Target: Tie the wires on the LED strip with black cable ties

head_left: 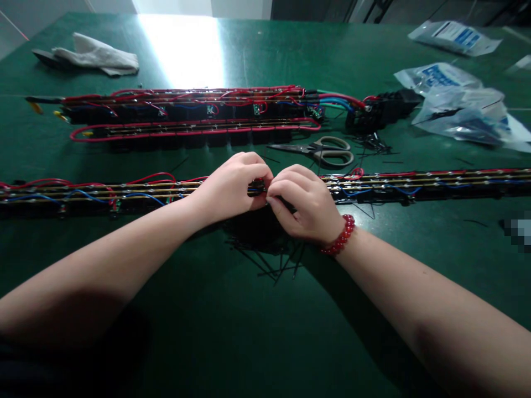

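Observation:
A long black strip assembly (385,185) with brass-coloured rods and red and blue wires runs across the whole view. My left hand (234,185) rests over its middle, with thumb and fingertips drawn together around a small dark part. Beside it, my right hand (305,202) pinches at the same spot, a red bead bracelet on its wrist. The fingertips of both hands nearly meet. What lies between them is too small and hidden to name. Below the hands, a loose pile of thin black strips, perhaps cable ties (271,265), lies on the green table.
Scissors (327,150) with grey handles lie just behind the hands. Further back are two shorter wired assemblies (186,105) and a black connector (381,108). Plastic bags (460,105) sit at the right, a whitish glove or cloth (95,54) at the back left.

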Tool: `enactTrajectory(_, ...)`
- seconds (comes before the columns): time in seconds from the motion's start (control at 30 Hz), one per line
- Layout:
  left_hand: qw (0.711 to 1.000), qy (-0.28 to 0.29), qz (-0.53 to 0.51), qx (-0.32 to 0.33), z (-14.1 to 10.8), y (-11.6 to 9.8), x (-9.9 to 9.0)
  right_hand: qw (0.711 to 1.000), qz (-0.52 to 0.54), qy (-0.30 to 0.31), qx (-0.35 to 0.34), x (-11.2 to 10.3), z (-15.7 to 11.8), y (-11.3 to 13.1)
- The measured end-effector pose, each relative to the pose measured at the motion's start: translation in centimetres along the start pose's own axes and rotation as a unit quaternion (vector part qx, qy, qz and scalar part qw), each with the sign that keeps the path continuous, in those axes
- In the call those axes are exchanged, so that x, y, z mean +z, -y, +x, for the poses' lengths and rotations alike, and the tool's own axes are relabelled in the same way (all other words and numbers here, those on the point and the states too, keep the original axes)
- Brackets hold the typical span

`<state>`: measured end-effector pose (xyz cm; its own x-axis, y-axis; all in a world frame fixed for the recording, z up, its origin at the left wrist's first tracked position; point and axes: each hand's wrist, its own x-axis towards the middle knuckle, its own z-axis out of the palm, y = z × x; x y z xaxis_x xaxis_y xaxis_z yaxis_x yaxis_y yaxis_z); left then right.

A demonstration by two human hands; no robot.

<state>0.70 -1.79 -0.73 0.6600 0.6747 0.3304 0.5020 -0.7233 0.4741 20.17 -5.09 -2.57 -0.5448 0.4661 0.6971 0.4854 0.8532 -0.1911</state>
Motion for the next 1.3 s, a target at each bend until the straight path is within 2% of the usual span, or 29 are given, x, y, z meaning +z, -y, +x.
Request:
enactTrajectory(0.2, 1.000, 0.008, -0.016, 0.017, 0.0, 0.3, 0.1, 0.996, -0.070, 0.038, -0.034, -0.2, 0.2, 0.6)
enactTrajectory(0.37, 0.999, 0.009, -0.014, 0.028, 0.0, 0.2, -0.1, 0.994, -0.070, 0.080, -0.001, -0.3, 0.1, 0.9)
enactTrajectory(0.5, 0.998, 0.016, -0.042, 0.041, 0.2, 0.2, -0.3, 0.995, -0.051, 0.081, 0.020, -0.2, 0.1, 1.0)
enactTrajectory(0.6, 0.999, -0.002, -0.039, 0.029, 0.2, 0.1, -0.1, 0.996, -0.045, 0.077, 0.016, -0.3, 0.1, 0.9)
enactTrajectory(0.73, 0.998, -0.030, 0.061, 0.001, -0.1, -0.5, 0.8, 0.996, -0.040, 0.074, 0.016, 0.0, 0.1, 0.7)
enactTrajectory(0.83, 0.984, -0.001, 0.177, -0.009, -0.4, -1.2, 1.3, 0.997, -0.035, 0.069, 0.008, -0.1, 0.0, 1.0)
enactTrajectory(0.9, 0.971, 0.020, 0.234, -0.039, -0.6, -1.6, 1.3, 0.999, -0.025, 0.043, 0.011, -0.7, 0.2, 1.3)
enactTrajectory(0.97, 0.954, 0.017, 0.289, -0.080, -0.7, -1.8, 1.2, 0.999, -0.022, -0.030, 0.032, -2.2, 0.8, 1.5)
enactTrajectory(1.03, 0.946, 0.022, 0.312, -0.085, -0.8, -1.8, 1.1, 0.986, -0.047, -0.134, 0.085, -4.4, 1.7, 1.3)
enactTrajectory(1.1, 0.948, 0.033, 0.309, -0.076, -0.8, -1.7, 1.1, 0.960, -0.111, -0.189, 0.175, -6.9, 2.6, 0.1)
enactTrajectory(1.13, 0.950, 0.041, 0.302, -0.066, -0.8, -1.6, 1.1, 0.955, -0.140, -0.156, 0.211, -8.1, 2.9, -0.9)
enactTrajectory(1.2, 0.956, 0.036, 0.285, -0.065, -0.7, -1.5, 1.1, 0.934, -0.209, -0.018, 0.289, -9.9, 3.2, -3.5)
enactTrajectory(1.27, 0.959, 0.031, 0.273, -0.067, -0.6, -1.5, 1.2, 0.878, -0.277, 0.171, 0.351, -10.7, 3.0, -6.2)
enactTrajectory(1.3, 0.960, 0.029, 0.270, -0.067, -0.6, -1.6, 1.2, 0.865, -0.277, 0.220, 0.356, -10.6, 2.8, -7.5)
